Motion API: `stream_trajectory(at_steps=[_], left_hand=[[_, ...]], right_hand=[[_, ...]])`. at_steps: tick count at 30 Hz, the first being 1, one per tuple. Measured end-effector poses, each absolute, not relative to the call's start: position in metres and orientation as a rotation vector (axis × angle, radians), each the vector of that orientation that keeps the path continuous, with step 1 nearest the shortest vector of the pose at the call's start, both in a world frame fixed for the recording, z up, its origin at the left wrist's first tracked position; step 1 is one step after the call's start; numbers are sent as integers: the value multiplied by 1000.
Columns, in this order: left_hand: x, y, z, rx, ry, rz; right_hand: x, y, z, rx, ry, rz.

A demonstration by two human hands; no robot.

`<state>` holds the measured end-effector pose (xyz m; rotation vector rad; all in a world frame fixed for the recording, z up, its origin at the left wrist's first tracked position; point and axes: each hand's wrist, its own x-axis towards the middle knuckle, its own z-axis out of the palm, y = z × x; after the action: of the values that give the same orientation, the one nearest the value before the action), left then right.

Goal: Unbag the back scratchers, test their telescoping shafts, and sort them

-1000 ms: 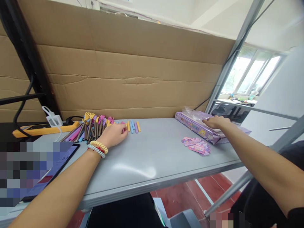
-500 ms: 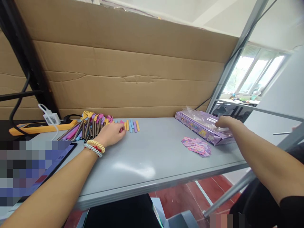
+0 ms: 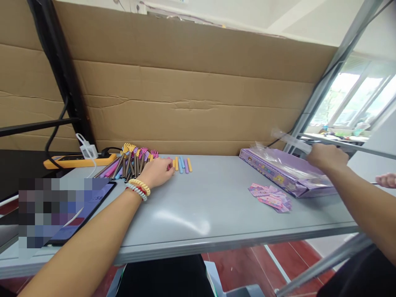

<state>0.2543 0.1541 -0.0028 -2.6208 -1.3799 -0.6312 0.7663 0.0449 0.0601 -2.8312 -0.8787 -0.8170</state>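
Note:
My right hand (image 3: 328,157) is closed on a clear plastic bag (image 3: 292,141), raised above the right end of a flat purple box (image 3: 278,169). More clear plastic lies in the box. My left hand (image 3: 158,172) rests on the table with curled fingers; whether something is in them is hidden. Beside its fingertips stands a row of short yellow, blue and purple sticks (image 3: 186,166). Left of that hand lies a pile of back scratchers (image 3: 131,163) with metal rods and colourful claw heads. Small pink printed cards (image 3: 270,197) are heaped in front of the box.
A tablet (image 3: 89,208) lies at the table's left front. Behind it are an orange power strip (image 3: 69,162) and a white charger (image 3: 89,151). A cardboard panel (image 3: 192,90) closes off the back. Another person's hand (image 3: 386,180) shows at the far right, past a metal post (image 3: 324,78).
My right hand has risen from the box, pulling up a clear plastic bag. My left hand stays by the short sticks. The whole view has shifted, and another person's hand shows more clearly.

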Motion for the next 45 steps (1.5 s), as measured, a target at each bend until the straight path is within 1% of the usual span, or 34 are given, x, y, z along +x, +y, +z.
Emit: stream_trajectory(at_steps=[3,6,10,12,14,16,18,22,24,26,30,33,35,37,40,42,45], left_hand=[[255,153,-2,-2619,-1379,-626],[255,151,-2,-2637,-1378,-638],[254,149,-1,-2642,-1384,-645],[254,149,-2,-2652,-1378,-641],[254,150,-3,-2671,-1369,-634],[254,151,-4,-2678,-1371,-624],[254,153,-5,-2674,-1390,-601],[253,155,-7,-2654,-1452,-536],[253,157,-7,-2655,-1472,-514],[253,158,-8,-2651,-1475,-499],[251,160,-8,-2549,-1432,-506],[244,162,-5,-2398,-1461,-530],[236,164,-2,-2264,-1568,-539],[227,168,2,-2141,-1719,-505],[217,176,4,-2080,-1981,-371],[213,181,3,-2096,-2120,-301],[212,185,1,-2129,-2202,-279]], right_hand=[[718,52,77,-2725,-1137,-751],[656,68,78,-2514,-1552,-818],[601,101,48,-2199,-2120,-888],[591,117,29,-2146,-2337,-800],[590,131,14,-2258,-2440,-582],[593,141,5,-2404,-2424,-325],[598,145,2,-2482,-2364,-156],[606,144,11,-2556,-2280,-14],[605,141,20,-2554,-2233,-6],[594,139,29,-2445,-2190,-41],[543,139,40,-1997,-2108,-22],[500,142,32,-1687,-1986,-28],[479,145,18,-1547,-1874,-27],[470,147,2,-1498,-1827,3],[472,148,-18,-1536,-1879,122],[477,147,-24,-1586,-1867,193],[480,146,-25,-1627,-1810,236]])
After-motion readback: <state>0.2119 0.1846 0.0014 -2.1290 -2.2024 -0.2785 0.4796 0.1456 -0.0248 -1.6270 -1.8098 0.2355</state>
